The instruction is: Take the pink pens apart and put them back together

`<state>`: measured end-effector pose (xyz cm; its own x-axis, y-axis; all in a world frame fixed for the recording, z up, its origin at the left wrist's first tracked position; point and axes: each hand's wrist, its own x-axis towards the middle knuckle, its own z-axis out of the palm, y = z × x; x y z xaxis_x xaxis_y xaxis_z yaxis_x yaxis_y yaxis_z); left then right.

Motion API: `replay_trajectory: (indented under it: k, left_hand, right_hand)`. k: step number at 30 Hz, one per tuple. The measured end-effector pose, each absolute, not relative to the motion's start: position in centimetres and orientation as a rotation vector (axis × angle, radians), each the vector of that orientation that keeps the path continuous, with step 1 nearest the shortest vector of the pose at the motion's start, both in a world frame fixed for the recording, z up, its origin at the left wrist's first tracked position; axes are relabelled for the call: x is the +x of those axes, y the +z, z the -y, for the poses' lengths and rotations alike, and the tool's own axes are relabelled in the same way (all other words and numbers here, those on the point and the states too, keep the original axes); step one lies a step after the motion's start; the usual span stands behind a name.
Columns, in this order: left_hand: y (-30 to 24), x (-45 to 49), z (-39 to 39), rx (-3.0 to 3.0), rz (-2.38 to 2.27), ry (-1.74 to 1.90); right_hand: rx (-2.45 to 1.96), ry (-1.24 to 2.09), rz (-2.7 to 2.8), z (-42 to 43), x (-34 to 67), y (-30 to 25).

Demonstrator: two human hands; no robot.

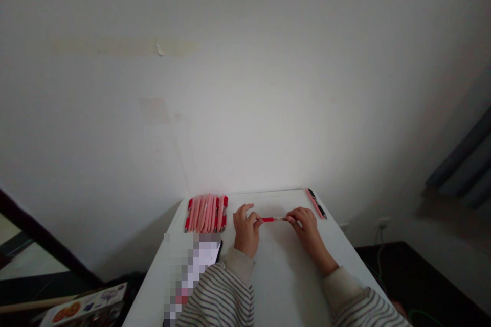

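Observation:
My left hand (245, 227) and my right hand (305, 225) both pinch the ends of one small red pen (273, 219), held level just above the white table (284, 281). The left fingers grip its red end, the right fingers its paler end. Both wrists rest on the table, in striped sleeves. A row of several pink and red pens (206, 213) lies side by side at the table's far left, a hand's width from my left hand.
A single pink pen with a black tip (316, 203) lies along the table's far right edge. A dark phone (215, 250) lies near my left wrist. A colourful box (84, 306) sits on the floor at the left. A white wall stands behind.

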<state>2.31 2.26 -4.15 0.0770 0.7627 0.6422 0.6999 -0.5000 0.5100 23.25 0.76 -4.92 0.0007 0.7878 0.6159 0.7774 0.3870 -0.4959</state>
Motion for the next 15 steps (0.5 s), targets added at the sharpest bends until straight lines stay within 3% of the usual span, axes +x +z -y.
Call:
replay_trajectory:
  k: [15]
  left_hand:
    - [-3.31, 2.22, -1.93, 2.143, -1.563, 1.408]
  right_hand:
    - [-1.354, -0.001, 1.761, -0.43, 23.11, -4.49]
